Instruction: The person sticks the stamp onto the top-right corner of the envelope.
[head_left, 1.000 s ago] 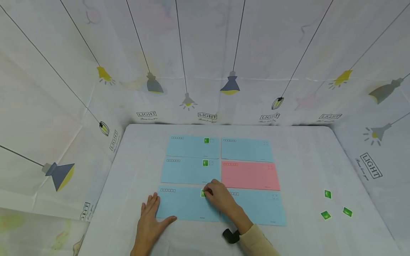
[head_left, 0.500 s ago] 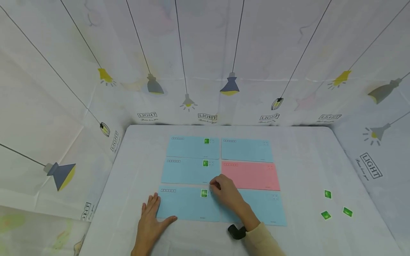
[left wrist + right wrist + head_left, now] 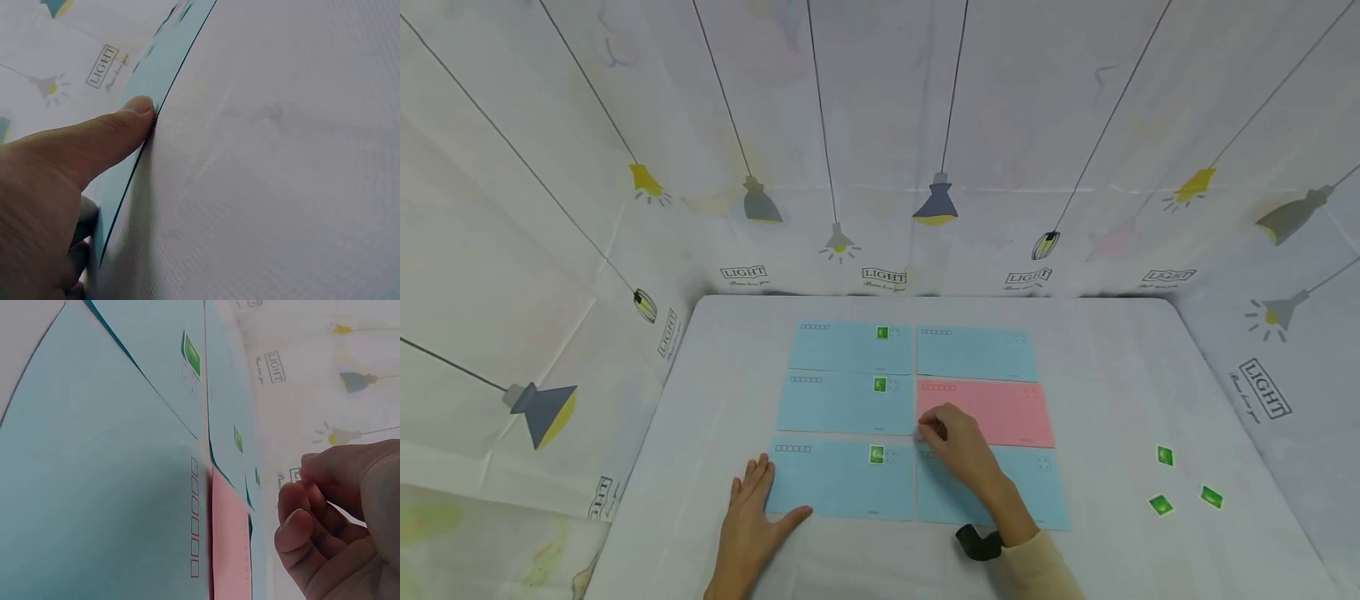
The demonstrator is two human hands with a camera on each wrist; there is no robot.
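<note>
My left hand (image 3: 748, 521) lies spread at the left end of the front-left blue envelope (image 3: 827, 483). In the left wrist view its thumb (image 3: 119, 128) rests on the envelope's near edge. A green stamp (image 3: 877, 454) sits near that envelope's upper right corner. My right hand (image 3: 958, 442) hovers over the seam between the pink envelope (image 3: 1000, 408) and the front-right blue envelope (image 3: 1000, 496). Its fingers are loosely curled, thumb close to the index finger, and nothing shows between them in the right wrist view.
Two more blue envelopes, the middle-left (image 3: 827, 404) and back-left (image 3: 835, 350), each carry a green stamp. A back-right blue envelope (image 3: 973, 354) bears none. Three loose stamps (image 3: 1165, 456) lie at the right of the white table (image 3: 1112, 375). Lamp-printed sheets stand around it.
My right hand has let go of the stamp on the front-left envelope and moved right, away from it. The left hand has stayed in place.
</note>
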